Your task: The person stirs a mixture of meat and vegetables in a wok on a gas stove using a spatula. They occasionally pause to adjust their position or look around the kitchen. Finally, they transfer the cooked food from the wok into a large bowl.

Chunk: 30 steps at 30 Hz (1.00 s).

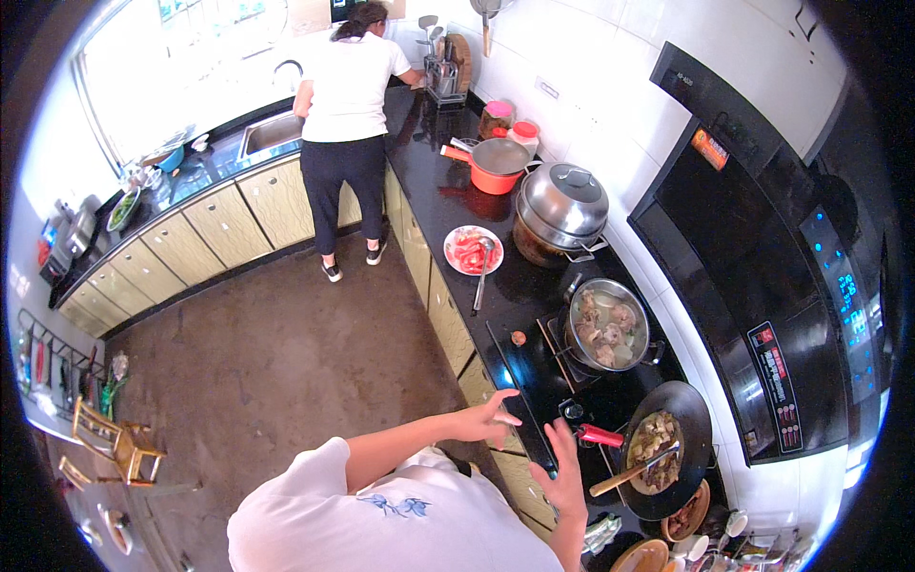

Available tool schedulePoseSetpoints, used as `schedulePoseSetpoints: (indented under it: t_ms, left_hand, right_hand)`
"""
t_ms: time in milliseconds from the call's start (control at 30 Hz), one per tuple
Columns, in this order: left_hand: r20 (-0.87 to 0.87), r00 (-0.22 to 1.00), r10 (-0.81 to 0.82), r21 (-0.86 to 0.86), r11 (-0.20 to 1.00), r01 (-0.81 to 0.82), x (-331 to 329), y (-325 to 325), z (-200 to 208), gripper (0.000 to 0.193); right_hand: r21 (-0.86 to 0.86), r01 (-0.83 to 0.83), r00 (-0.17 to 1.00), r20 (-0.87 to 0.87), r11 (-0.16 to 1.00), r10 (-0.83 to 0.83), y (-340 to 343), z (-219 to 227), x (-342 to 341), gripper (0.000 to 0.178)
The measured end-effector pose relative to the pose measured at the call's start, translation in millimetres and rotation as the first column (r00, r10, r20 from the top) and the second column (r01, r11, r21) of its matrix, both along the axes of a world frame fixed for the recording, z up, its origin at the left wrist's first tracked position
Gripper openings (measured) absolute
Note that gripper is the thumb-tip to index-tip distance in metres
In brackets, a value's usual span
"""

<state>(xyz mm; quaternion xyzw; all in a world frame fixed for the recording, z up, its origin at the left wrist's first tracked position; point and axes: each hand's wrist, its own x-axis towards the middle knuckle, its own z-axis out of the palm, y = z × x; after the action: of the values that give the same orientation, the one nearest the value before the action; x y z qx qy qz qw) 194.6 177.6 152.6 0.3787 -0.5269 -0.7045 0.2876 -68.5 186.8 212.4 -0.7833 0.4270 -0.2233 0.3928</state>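
Note:
My left hand (488, 419) is raised near the counter's front edge, with its fingers apart and nothing in them. Fingers stretched upward, my right hand (562, 479) is likewise empty, just left of the wok's red handle (600, 436). The black wok (696, 417) sits on the stove with browned chunks of food in it. A spatula with a wooden handle (610, 480) rests across it. Behind the wok stands a two-handled steel pot (569, 297) holding meat pieces in pale broth. A stove knob (572, 410) lies close to my right fingertips.
Farther along the counter are a plate of red slices (472, 251) with a spoon (482, 276), a lidded steamer (562, 205) and an orange saucepan (496, 179). A range hood (743, 248) overhangs the right side. Another person (348, 86) stands at the far corner. Wooden chairs (119, 443) stand left.

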Motion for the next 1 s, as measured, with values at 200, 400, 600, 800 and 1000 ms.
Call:
schedulePoseSetpoints:
  t_ms: [200, 400, 600, 800, 1000]
  left_hand:
    - [0.223, 0.967, -0.126, 0.117, 0.988, 0.102, -5.4, 5.9, 2.7, 0.086]
    - [0.465, 0.867, -0.179, 0.01, 0.98, 0.197, -12.6, -2.7, -19.0, 0.084]
    - [0.572, 0.82, 0.02, -0.424, 0.863, 0.274, -31.9, -10.9, -44.2, 0.08]
    - [0.387, 0.903, 0.188, -0.675, 0.725, 0.138, -57.6, -48.7, -32.3, 0.08]
    - [0.426, 0.898, 0.115, -0.709, 0.659, 0.252, -103.1, -59.4, -5.7, 0.078]
  right_hand:
    - [0.104, -0.052, 0.998, 0.034, 0.993, 0.049, 5.1, 11.2, 0.9, 0.058]
    - [-0.037, 0.021, 0.982, 0.189, 0.999, -0.013, 8.0, 18.6, -24.7, 0.077]
    - [-0.247, 0.462, 0.877, 0.271, 0.852, -0.397, 30.6, 6.1, -51.8, 0.016]
    - [-0.548, 0.681, 0.556, -0.045, 0.486, -0.83, 54.8, -17.0, -73.6, 0.026]
    - [-0.132, 0.931, 0.352, 0.071, 0.341, -0.933, 63.3, -76.5, -80.7, 0.087]
